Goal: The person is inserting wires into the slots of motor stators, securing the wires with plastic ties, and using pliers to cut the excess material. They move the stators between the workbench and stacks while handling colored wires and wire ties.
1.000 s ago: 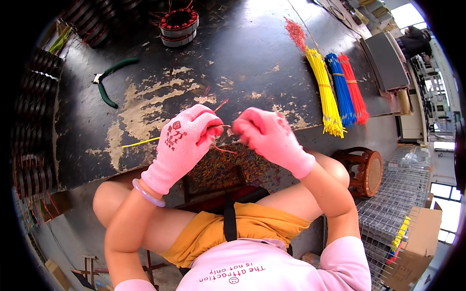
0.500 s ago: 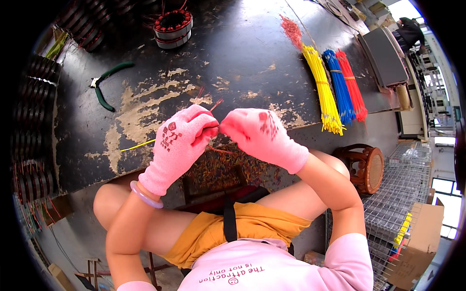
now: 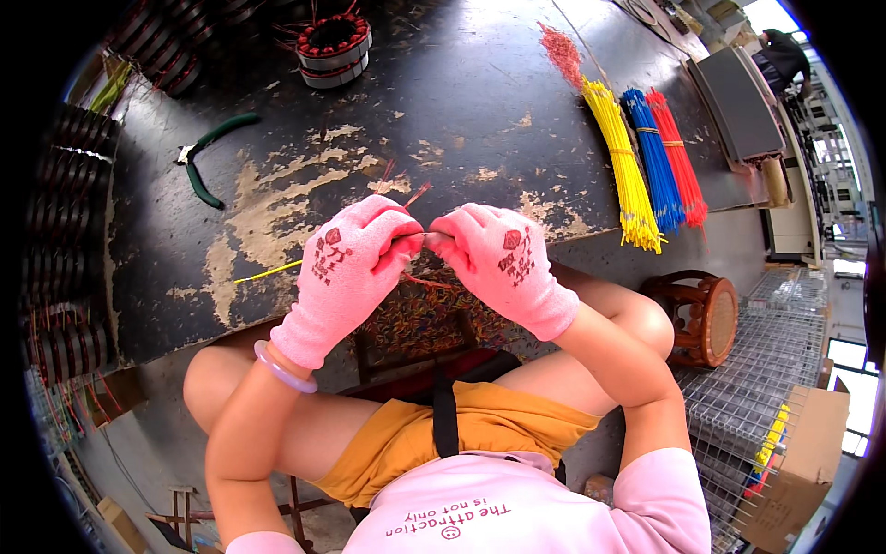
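Observation:
Both hands wear pink knit gloves with dark printing and meet at the table's front edge. My left hand [image 3: 343, 277] is closed round thin reddish wires [image 3: 418, 196], whose loose ends stick out beyond its knuckles and below its fingers. Beside that hand's outer edge a yellow wire [image 3: 268, 271] juts out over the table; the glove hides its other end. My right hand [image 3: 503, 266] pinches thumb against fingers on the wire tips, almost touching the left fingertips. The exact joint between the fingers is too small to make out.
Green-handled cutters [image 3: 197, 166] lie on the worn black table [image 3: 443, 120]. A wound stator [image 3: 334, 57] stands farther back; more are stacked at left. Tied yellow [image 3: 620, 162], blue [image 3: 653, 162] and red wire bundles [image 3: 677, 157] lie at right. Wire scraps [image 3: 415, 323] fill a container below.
My right hand has turned slightly, bringing its fingertips together at the wire tips beside the left hand. The left hand keeps its grip. The whole view has shifted a little.

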Demonstrator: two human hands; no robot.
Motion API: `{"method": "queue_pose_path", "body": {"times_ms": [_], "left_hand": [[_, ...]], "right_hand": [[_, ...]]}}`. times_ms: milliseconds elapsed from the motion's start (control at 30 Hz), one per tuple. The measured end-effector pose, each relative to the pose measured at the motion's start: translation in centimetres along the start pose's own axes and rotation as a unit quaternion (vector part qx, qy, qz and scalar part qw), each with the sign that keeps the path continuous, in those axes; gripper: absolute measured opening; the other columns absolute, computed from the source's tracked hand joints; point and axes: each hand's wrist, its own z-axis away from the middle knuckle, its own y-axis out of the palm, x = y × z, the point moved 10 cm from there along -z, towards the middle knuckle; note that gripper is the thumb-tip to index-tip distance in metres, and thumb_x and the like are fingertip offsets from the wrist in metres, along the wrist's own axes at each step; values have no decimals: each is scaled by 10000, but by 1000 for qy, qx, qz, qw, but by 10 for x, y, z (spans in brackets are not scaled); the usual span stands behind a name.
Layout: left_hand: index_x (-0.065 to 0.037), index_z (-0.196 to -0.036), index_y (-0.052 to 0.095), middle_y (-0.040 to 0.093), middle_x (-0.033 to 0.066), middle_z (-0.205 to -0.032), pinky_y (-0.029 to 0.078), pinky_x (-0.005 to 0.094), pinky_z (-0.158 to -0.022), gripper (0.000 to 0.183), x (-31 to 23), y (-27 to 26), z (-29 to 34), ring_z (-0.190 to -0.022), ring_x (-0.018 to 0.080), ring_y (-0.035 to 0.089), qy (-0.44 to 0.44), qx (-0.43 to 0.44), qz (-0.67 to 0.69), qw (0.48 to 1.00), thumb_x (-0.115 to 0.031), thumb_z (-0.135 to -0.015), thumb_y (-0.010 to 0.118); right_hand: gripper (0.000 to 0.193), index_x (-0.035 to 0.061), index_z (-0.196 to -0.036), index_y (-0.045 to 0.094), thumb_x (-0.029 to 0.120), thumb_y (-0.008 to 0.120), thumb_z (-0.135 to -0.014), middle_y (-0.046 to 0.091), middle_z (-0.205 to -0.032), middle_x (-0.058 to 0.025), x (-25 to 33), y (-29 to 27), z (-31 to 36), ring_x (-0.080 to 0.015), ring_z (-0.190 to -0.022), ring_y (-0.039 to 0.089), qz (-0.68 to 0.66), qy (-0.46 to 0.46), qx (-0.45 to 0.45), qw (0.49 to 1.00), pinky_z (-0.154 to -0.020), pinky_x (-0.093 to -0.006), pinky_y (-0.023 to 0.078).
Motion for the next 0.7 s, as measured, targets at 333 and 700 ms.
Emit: {"method": "queue_pose_path", "body": {"times_ms": [333,700], "left_hand": [[-64,-940,691,671,84,-968,538,378,-733,89,-1,-1,0,-858,297,671,5,-1,-9,1000,-69,-853,707],[-84,-916,683,661,65,-963,539,397,-736,74,1,-1,0,-888,301,665,-3,-10,-5,1000,-103,-852,716]], "right_hand": [[120,99,-1006,664,204,629,-961,652,-875,-14,-18,-3,-2,-152,-792,651,-61,71,104,990,-677,-305,511],[173,99,-876,675,249,656,-961,680,-794,-47,-19,24,-11,-220,-645,637,-181,91,175,964,-581,-324,485]]}}
